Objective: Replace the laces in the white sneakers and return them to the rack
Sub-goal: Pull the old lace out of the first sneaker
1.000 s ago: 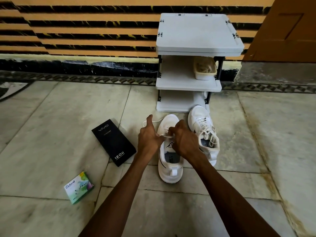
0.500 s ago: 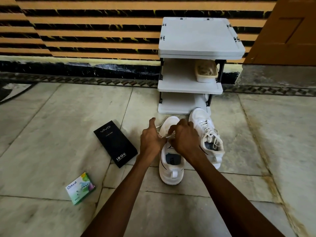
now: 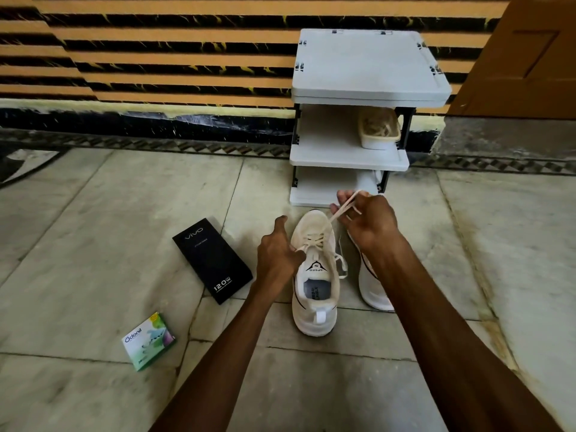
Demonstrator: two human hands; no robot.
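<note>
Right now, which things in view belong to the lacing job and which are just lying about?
Job: near sneaker, lace, second sneaker, rack, left hand, right hand.
Lying about: black Vivo box, green Odonil box.

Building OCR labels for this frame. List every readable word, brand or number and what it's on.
"vivo": far end of the black box.
"120W": near end of the same box; the fine print beside it is too small to read.
"Odonil": green and white box; its other print is blurred.
"SPEED": sneaker tongue, under an "S" logo, upside down in this view.
Insole print: too blurred to read reliably.
</note>
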